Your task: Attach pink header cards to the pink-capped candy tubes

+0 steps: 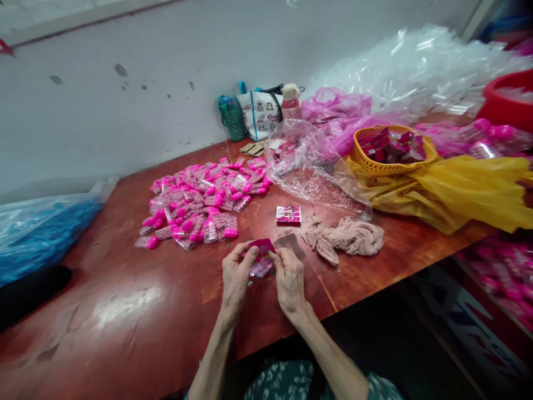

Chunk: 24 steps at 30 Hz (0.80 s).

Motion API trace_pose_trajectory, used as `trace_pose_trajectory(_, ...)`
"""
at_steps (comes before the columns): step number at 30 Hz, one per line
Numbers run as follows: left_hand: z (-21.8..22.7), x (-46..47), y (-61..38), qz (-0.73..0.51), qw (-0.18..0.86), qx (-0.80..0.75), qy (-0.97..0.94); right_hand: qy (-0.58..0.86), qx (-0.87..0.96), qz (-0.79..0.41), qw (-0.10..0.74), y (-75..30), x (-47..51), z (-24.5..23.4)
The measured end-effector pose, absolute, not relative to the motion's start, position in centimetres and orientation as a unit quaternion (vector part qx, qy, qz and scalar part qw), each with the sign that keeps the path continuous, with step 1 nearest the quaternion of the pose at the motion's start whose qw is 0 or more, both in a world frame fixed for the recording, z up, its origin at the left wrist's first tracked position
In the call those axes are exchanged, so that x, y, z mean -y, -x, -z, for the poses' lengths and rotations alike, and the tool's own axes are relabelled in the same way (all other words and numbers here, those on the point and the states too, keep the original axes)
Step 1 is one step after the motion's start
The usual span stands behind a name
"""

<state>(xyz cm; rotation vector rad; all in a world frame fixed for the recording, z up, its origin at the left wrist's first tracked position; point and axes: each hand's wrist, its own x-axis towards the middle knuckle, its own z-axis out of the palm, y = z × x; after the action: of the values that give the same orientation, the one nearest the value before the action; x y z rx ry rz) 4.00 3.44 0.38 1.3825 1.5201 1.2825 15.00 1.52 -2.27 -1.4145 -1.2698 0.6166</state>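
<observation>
My left hand (237, 279) and my right hand (290, 279) are close together near the table's front edge. Fingers and thumbs of both pinch a small magenta printed card (263, 248), one hand at each side. Below the card, between the hands, is a small clear-and-pink piece (261, 269); whether it is joined to the card I cannot tell. A neat stack of similar magenta cards (288, 215) lies just beyond my right hand. Farther left spreads a heap of small clear containers with bright pink caps (208, 208). A crumpled beige cloth (358, 236) lies to the right.
On the reddish-brown table (125, 300) lies a clear plastic bag (316, 172). A yellow basket (377, 165) of magenta pieces stands on a yellow sheet (470, 189). Behind are a white bag (260, 114) and a pink bottle (290, 104). Blue bagged goods (45, 233) lie left.
</observation>
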Motion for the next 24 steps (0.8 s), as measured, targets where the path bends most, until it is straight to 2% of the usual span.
trace_pose_trajectory(3, -0.6, -3.4, -5.0, -0.531, 0.434, -0.560, -0.465, 0.571, 0.557, -0.270, 0.540, -15.1, -1.5, 2.0)
trace_pose_trajectory(10, -1.3, -2.9, -5.4, -0.594, 0.510, -0.518, -0.344, 0.524, 0.572, -0.322, 0.543, -15.1, -1.1, 0.9)
trace_pose_trajectory(24, -1.8, -2.3, -4.6, -0.555, 0.633, -0.473, -0.259, 0.511, 0.621, -0.296, 0.516, -14.5, -0.1, -1.0)
